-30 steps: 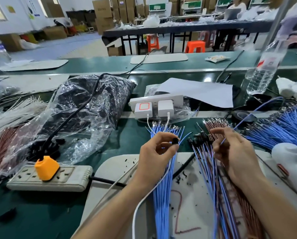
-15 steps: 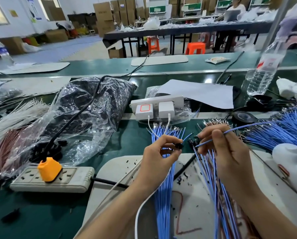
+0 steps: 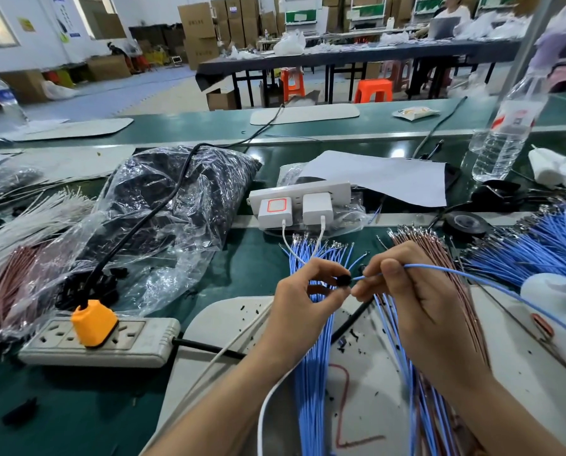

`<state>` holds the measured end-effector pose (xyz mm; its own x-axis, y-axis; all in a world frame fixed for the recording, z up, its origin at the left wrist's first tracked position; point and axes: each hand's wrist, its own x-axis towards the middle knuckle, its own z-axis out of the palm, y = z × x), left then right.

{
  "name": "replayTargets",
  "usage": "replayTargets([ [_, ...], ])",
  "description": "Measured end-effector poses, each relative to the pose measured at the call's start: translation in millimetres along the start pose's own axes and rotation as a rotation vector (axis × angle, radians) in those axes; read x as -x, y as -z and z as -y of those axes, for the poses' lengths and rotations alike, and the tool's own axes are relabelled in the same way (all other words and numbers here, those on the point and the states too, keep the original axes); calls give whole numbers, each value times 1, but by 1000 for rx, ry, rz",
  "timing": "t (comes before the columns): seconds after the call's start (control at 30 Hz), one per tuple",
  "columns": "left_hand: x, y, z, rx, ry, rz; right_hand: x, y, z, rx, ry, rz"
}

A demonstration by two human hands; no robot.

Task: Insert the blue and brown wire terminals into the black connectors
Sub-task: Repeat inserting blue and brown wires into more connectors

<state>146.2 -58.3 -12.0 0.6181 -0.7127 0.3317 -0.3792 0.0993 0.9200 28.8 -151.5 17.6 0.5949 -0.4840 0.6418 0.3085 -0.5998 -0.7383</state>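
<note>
Glossy crinkled plastic bag (image 3: 176, 205); matt green table (image 3: 77, 406); paper sheet (image 3: 383, 176).

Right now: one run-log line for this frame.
step: blue terminal insertion | left hand: pinches black connector | right hand: pinches blue wire, tip at connector | seated: cannot tell

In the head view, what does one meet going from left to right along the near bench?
The orange plug → left hand → black connector → right hand holding a blue wire → blue wire pile.
</note>
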Motion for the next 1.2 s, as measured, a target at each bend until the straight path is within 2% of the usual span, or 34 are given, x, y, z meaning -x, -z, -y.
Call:
replayTargets([
  [0.33,-1,0,0,-23,-9,18,0,-2,-8,119,-11,46],
  [0.77,0,-2,1,-102,-67,20,-1,1,-11,110,-34,-23],
  [1.1,1,-1,1,-161,-145,22,0,0,-7,177,-52,55],
  [1.2,2,-1,0,-174,-170,29,-1,1,-8,133,-131,73],
])
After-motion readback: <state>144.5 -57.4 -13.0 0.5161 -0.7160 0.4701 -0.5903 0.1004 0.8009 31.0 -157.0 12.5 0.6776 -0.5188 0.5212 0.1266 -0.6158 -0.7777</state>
